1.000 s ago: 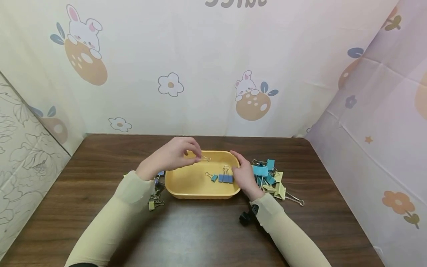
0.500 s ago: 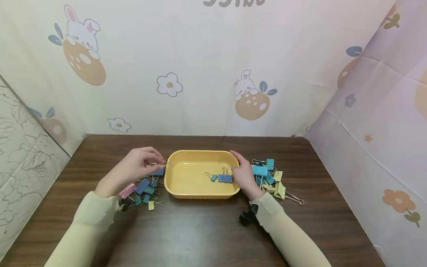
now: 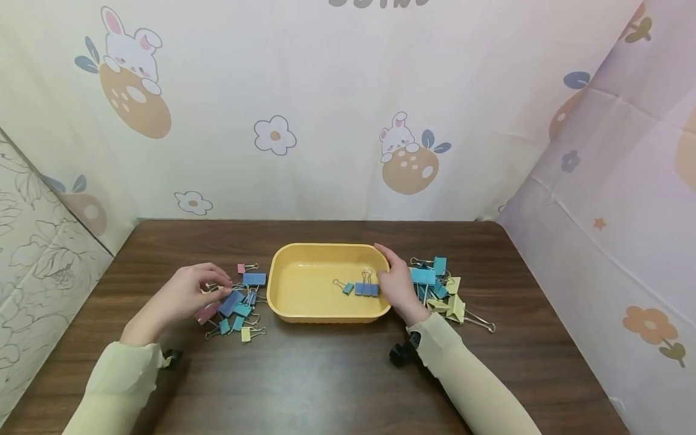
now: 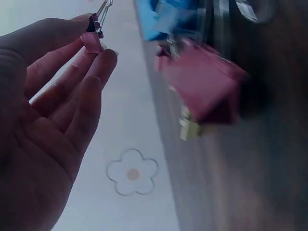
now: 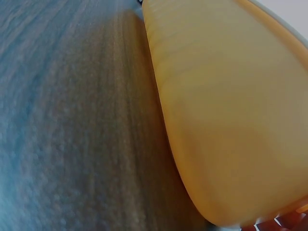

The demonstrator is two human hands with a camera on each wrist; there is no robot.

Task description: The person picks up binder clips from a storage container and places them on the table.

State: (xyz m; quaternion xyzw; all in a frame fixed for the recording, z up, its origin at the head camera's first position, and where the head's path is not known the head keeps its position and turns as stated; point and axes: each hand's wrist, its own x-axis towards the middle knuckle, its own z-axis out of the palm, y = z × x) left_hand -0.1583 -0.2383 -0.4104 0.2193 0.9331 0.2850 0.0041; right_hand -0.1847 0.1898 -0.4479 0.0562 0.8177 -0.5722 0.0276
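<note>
My left hand (image 3: pixel 187 293) is above the left heap of binder clips. Its thumb and fingertips pinch a small pink binder clip (image 4: pixel 92 42), wire handles pointing away from the palm in the left wrist view. Under the hand lie a large pink binder clip (image 3: pixel 208 313), a blue binder clip (image 3: pixel 231 302) and several teal ones. My right hand (image 3: pixel 401 285) grips the right end of a yellow tray (image 3: pixel 328 319), thumb over the rim, other fingers outside. Inside the tray are a small teal binder clip (image 3: pixel 348 289) and blue clips (image 3: pixel 367 289) side by side.
Right of the tray is a second heap, with teal binder clips (image 3: pixel 424 276) and pale yellow binder clips (image 3: pixel 457 308). A small pink clip (image 3: pixel 241 268) and a yellow clip (image 3: pixel 246 334) lie around the left heap. A patterned curtain (image 3: pixel 326 181) hangs behind the brown table (image 3: pixel 304 374).
My left hand has moved left from over the tray to the left heap, still pinching the small clip. The right hand and the tray have stayed in place.
</note>
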